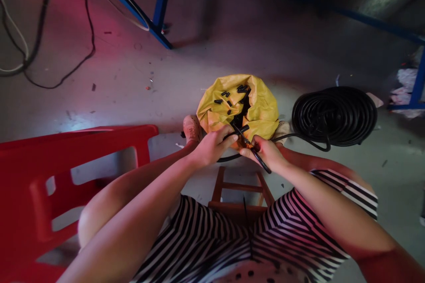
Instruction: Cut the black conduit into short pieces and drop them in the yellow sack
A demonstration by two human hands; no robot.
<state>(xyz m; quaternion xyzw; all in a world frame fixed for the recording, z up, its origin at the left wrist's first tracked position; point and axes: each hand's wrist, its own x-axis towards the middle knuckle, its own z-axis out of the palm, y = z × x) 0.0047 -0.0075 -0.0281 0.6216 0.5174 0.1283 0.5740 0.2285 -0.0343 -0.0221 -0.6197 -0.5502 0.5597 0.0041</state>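
Over the near rim of a yellow bag (262, 101), my left hand (215, 143) is closed round a black hose (229, 158), whose short end points up and right. My right hand (265, 152) is wrapped round the black handles of a cutting tool (262, 161). The tool's blades reach up and left to the hose end beside my left fingertips. Several short black pieces (226, 94) lie on the folds of the bag. The hose runs behind my hands toward a large black coil (335, 115) on the right.
A red plastic stool (146, 132) stands at the left. Below my hands is a small wooden stool (242, 187). Blue metal frame legs (162, 0) rise from the floor at the top. Cables (91, 31) lie at the upper left, and white scraps (407, 84) are at the far right.
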